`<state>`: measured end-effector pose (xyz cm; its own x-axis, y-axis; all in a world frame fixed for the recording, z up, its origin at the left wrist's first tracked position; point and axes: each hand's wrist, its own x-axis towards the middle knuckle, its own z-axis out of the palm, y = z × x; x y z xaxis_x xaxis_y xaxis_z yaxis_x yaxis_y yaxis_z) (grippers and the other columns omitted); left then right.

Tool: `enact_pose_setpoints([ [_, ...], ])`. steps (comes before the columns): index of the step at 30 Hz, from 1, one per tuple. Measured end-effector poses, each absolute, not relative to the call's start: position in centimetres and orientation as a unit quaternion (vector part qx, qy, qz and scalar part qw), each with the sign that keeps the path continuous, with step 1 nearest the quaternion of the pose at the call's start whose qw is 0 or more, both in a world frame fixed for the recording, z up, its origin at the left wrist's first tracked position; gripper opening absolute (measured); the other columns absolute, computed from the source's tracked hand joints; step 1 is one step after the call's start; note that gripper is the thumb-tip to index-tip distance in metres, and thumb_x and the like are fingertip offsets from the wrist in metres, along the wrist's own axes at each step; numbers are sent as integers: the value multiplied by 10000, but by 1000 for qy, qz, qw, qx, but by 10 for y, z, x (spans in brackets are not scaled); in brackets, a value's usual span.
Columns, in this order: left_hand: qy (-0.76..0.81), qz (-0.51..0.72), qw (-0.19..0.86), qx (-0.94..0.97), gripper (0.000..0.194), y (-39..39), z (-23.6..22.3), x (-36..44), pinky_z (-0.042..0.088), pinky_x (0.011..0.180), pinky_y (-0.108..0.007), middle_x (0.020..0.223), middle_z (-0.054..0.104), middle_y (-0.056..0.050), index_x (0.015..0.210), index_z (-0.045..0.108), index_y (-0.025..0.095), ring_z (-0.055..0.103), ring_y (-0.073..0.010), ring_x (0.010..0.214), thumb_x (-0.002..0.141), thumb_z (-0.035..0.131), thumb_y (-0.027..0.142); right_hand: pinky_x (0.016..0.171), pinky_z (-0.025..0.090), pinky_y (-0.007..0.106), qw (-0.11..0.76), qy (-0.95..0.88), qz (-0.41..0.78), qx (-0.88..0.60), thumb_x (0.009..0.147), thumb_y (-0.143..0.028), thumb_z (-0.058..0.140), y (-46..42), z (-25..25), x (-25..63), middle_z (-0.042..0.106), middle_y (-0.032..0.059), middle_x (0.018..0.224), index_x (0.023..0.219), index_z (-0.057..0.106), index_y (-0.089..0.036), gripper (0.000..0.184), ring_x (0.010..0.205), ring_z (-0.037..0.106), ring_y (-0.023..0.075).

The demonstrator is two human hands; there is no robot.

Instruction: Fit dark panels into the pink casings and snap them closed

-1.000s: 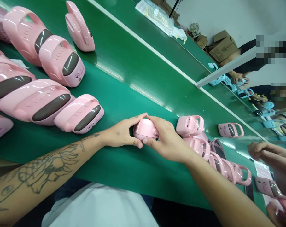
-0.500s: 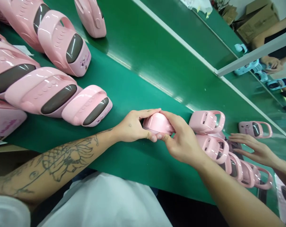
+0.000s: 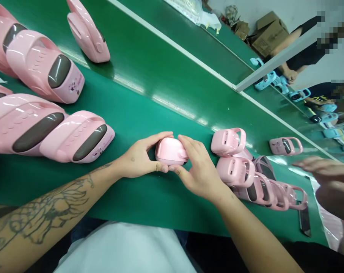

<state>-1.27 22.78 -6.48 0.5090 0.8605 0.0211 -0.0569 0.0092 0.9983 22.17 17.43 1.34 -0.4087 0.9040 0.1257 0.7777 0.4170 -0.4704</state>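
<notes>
Between my two hands, over the green table (image 3: 126, 204), is a glossy pink plastic device (image 3: 171, 149), one rounded side turned up toward me. My left hand (image 3: 142, 156) grips its left side, thumb along the near edge and fingers at the far edge. On the opposite side my right hand (image 3: 195, 167) holds it the same way; its handle and dark panel do not show. To the left, the closest of several similar pink devices with carrying handles and dark panels is this one (image 3: 77, 137). Right of my right hand lies another pink device (image 3: 228, 142).
More pink devices (image 3: 259, 189) sit in a row at the right, near a co-worker's blurred hand (image 3: 328, 185). A dark knife-like tool (image 3: 305, 222) lies there. A pale metal post (image 3: 274, 60) rises from the divider; beyond it are light-blue devices (image 3: 264, 80), people and a cardboard box (image 3: 267, 34).
The view has shifted right, so table items appear further left. The held pink device has turned a little between my hands. The co-worker's hand at right has come nearer and blurred.
</notes>
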Motion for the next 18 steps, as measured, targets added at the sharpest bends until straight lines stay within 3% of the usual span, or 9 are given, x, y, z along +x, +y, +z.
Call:
enact_pose_setpoints([
  [2, 334, 367, 629, 598, 1068, 228, -64, -12, 453, 1290, -620, 1621, 642, -176, 1580, 650, 268, 608, -445, 1499, 615, 1078, 432, 1211, 530, 661, 206, -819, 177, -505, 1049, -469, 702, 177, 13, 219, 629, 214, 1596, 1637, 469, -195, 689, 1453, 615, 400],
  [9, 314, 400, 652, 563, 940, 228, -62, -12, 537, 1222, -616, 1508, 731, -174, 1489, 728, 250, 691, -428, 1400, 633, 1080, 413, 1201, 559, 641, 237, -776, 233, -536, 981, -433, 796, 181, 17, 211, 690, 123, 1549, 1565, 566, -304, 641, 1422, 663, 382],
  [15, 305, 395, 691, 523, 847, 227, -52, -8, 554, 1219, -607, 1536, 715, -151, 1473, 744, 264, 661, -429, 1441, 693, 1057, 368, 1179, 568, 675, 181, -739, 299, -576, 924, -459, 877, 191, 29, 213, 651, 92, 1611, 1584, 570, -340, 738, 1472, 621, 410],
  [18, 309, 399, 698, 507, 790, 227, -48, -5, 571, 1214, -565, 1515, 732, -118, 1473, 741, 274, 677, -408, 1421, 741, 1031, 342, 1193, 563, 656, 167, -735, 321, -574, 957, -487, 842, 200, 34, 212, 669, 74, 1597, 1567, 591, -314, 682, 1472, 626, 397],
])
